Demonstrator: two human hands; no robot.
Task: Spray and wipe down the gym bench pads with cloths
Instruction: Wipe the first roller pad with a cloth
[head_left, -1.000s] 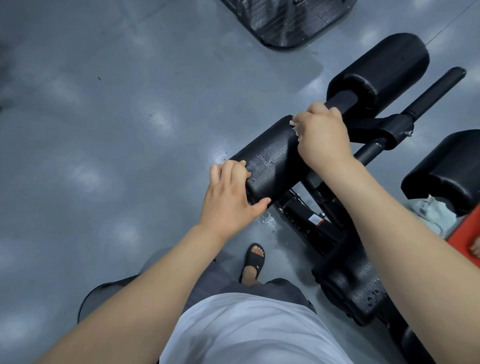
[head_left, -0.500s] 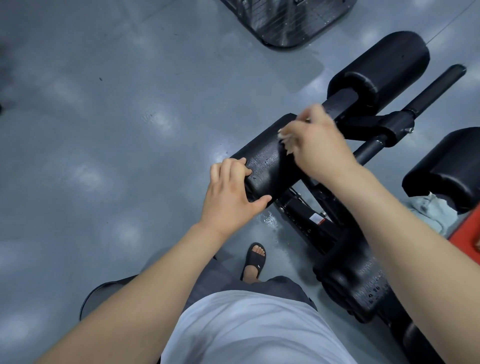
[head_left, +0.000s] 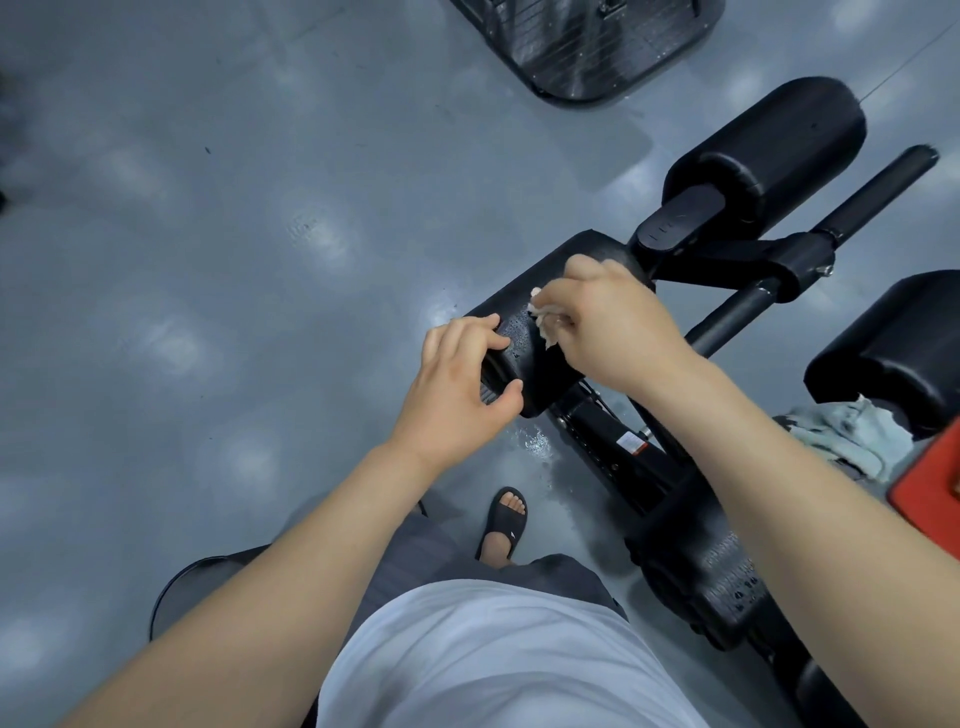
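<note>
As the right grip (head_left: 613, 322) has slid down the roller pad (head_left: 524, 296) from its far end toward the near one, the whitish cloth (head_left: 545, 322) bunched in its curled fingers now presses on the pad just short of the left grip (head_left: 457, 384). That left grip stays clamped round the pad's near end, fingers over the top and thumb underneath.

The stretch behind the right grip looks wiped. Spray droplets (head_left: 511, 332) still bead between the two grips, so I judge this pad nearly done, with one short pass left.

Counted:
- **Grips:** two, both busy.
- **Cloths:** two. One is in use, and a pale green cloth (head_left: 852, 436) lies crumpled well to the right of the right grip.
- **Black pads:** three. These are the roller pad being wiped, a far pad (head_left: 779, 145) beyond the right grip, and a side pad (head_left: 893, 353) just above the spare cloth.
- **Handle bar:** one bare handle bar (head_left: 878, 192), beyond the right grip.
- **Spray bottle:** none shows.
- **Foot:** one sandalled foot (head_left: 504, 519) stands on the grey floor (head_left: 208, 312) below the left grip.
</note>
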